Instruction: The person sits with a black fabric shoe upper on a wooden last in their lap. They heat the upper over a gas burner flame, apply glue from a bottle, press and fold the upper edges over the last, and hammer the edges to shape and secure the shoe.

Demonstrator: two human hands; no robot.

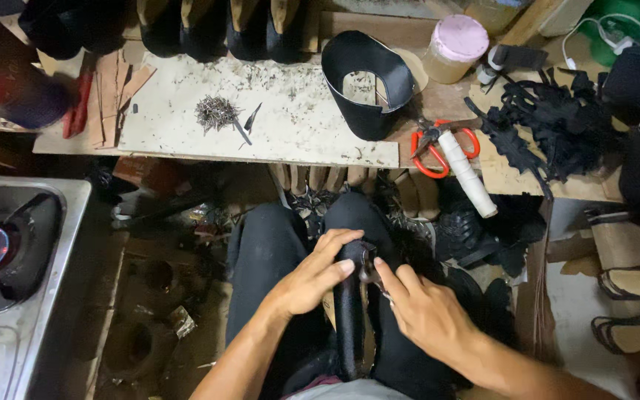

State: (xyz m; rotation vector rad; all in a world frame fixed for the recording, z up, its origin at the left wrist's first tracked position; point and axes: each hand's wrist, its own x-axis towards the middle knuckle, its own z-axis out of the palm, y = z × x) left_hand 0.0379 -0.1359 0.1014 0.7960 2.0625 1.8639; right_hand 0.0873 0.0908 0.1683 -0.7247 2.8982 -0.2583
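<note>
A long black shoe piece point(350, 318) stands on end between my knees, its lower end down by my lap and its top rising up between my two hands. My left hand point(311, 278) wraps over that top from the left, fingers curled across the black leather and gripping it. My right hand point(425, 307) comes in from the right, closed on a small metal tool point(370, 268) whose tip meets the upper edge of the piece just beside my left fingertips; how much of the tool sits in my palm I cannot tell. So the piece lies directly under and between both hands, touching each. Beyond my knees, in the shadow under the bench, a row of pale shoe soles point(320, 181) stands on edge. To my left sits a steel sink point(53, 244). On the workbench point(298, 141) above, a pile of small nails point(216, 112) lies on a speckled white board, with a curved black leather band point(368, 81) standing upright to its right. Orange-handled scissors point(438, 144) lie near the bench edge, a white roll point(467, 172) resting across them. Farther right is a heap of black leather scraps point(550, 122), and at the back a jar with a pink lid point(455, 46).
</note>
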